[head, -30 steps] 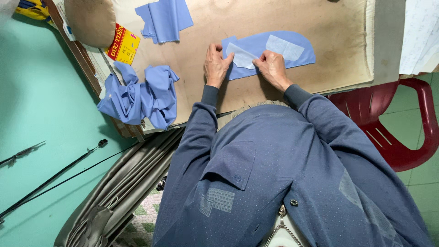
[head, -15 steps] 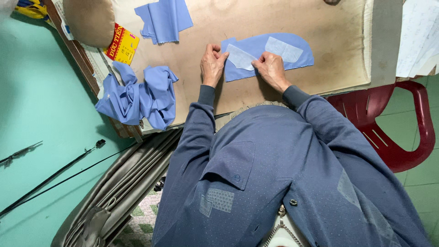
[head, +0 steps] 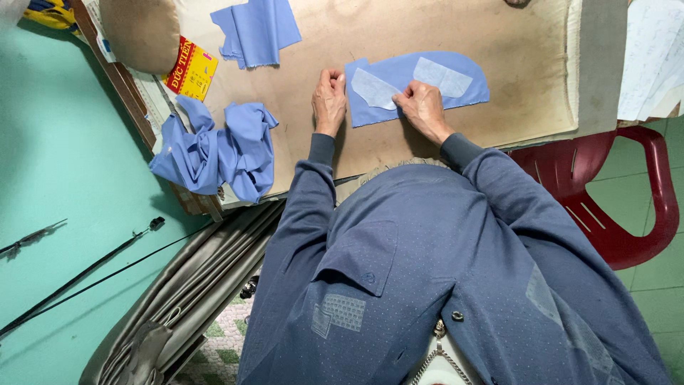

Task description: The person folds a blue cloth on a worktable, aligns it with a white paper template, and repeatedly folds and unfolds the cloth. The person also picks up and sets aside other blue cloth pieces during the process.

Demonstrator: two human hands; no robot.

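Far left of frame: teal floor (head: 64, 157) with thin black rods (head: 78, 278) lying across it. Upper left: tan padded cushion (head: 139, 32) at the table (head: 527, 85) corner, a red-and-yellow packet (head: 191, 68) just beside it. Below the packet, a crumpled heap of blue cloth (head: 217, 150) on the table's near edge; grey fabric (head: 199, 285) hangs below it. Top, left of centre: a flat blue cloth scrap (head: 256, 28).

Centre: left hand (head: 330, 100) rests on the table, fingers curled together, fingertips touching the left edge of the curved blue fabric piece (head: 420, 85); a grip on it cannot be told. Two pale white patches (head: 442, 75) lie on that piece. Right hand (head: 424, 108) lies flat on its lower edge, fingers pressing at the left patch; nothing clamped.

Right: red plastic chair (head: 627, 207); white papers (head: 652, 57) upper right.
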